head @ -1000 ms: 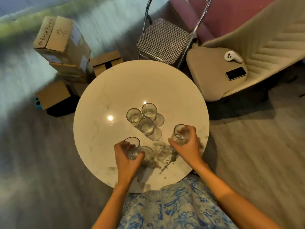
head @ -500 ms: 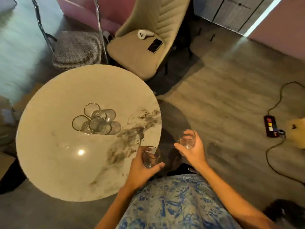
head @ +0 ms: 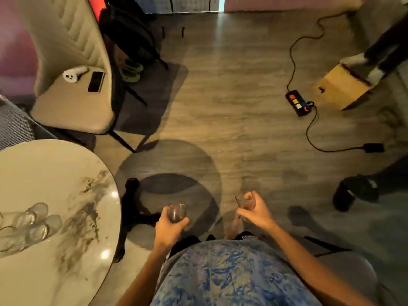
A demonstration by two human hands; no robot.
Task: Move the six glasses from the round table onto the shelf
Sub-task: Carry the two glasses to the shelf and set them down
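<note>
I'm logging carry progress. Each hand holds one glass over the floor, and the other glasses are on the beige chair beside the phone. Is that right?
Not quite. The left hand and right hand do each hold a glass over the floor, but the head view shows the remaining glasses on the round table, not on the beige chair with the phone.

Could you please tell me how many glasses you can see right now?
5, perhaps more: one in the left hand, one in the right hand, and about three blurred glasses clustered on the table at the left edge, where others may be cut off.
</note>
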